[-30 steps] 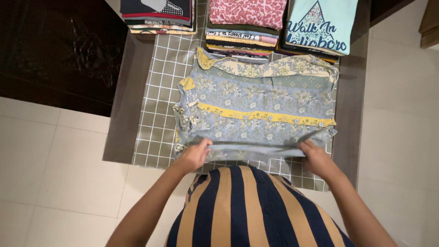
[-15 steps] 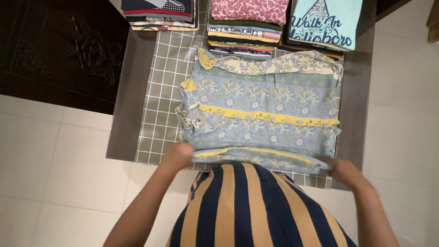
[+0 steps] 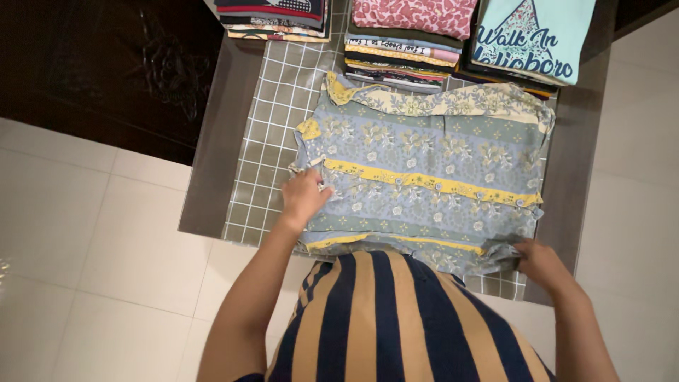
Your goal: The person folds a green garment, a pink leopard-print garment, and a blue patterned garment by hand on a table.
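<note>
A blue-and-yellow floral shirt lay spread flat on a grid-patterned green cloth that covered the middle of a dark table. Its near hem was folded up, so a yellow band ran along that edge just in front of the person's striped top.

The left hand rested palm down on the shirt's left side, near the end of the yellow button strip, fingers lying close together and pressing the fabric flat. The right hand was at the shirt's near right corner, close to the table's edge; its fingers curled around a bunched bit of the hem, though I could not tell how firmly they pinched it.

Along the far edge of the table stood three stacks of folded clothes: a dark stack on the left, a middle stack topped by a pink patterned piece, and on the right a light teal printed T-shirt on its own pile. The far collar of the floral shirt lay just beside the middle stack. Pale floor tiles surrounded the table.
</note>
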